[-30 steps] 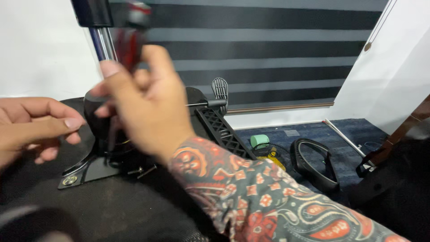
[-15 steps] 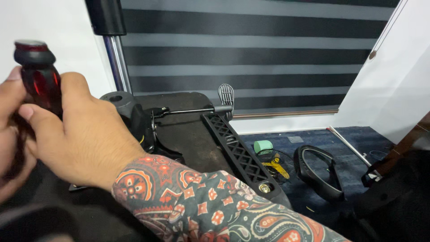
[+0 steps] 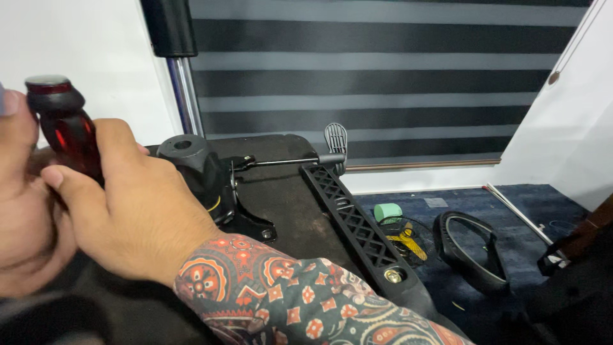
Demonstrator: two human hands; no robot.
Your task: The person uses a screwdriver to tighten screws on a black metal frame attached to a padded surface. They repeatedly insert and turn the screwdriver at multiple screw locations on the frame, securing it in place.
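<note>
My right hand (image 3: 128, 217) is wrapped around the red and black handle of a screwdriver (image 3: 64, 124), held upright at the left of the head view. My left hand (image 3: 22, 211) closes on the same handle from the left, its thumb beside the cap. The tool's shaft is hidden behind my hands. Just right of my hands lies the upturned underside of an office chair seat (image 3: 281, 198) with its black tilt mechanism (image 3: 204, 176) and a lever with a paddle end (image 3: 335, 137). My right forearm wears a patterned sleeve (image 3: 306, 300).
A black plastic armrest bracket (image 3: 354, 223) runs along the seat's right edge. On the dark blue carpet lie a green tape roll (image 3: 387, 211), a yellow-handled tool (image 3: 408, 239) and a black armrest loop (image 3: 472, 252). A chrome gas-lift column (image 3: 182, 96) rises behind, before a striped blind.
My right hand left the tilt mechanism and swung left with the screwdriver. Both hands now grip its handle, and the mechanism is uncovered.
</note>
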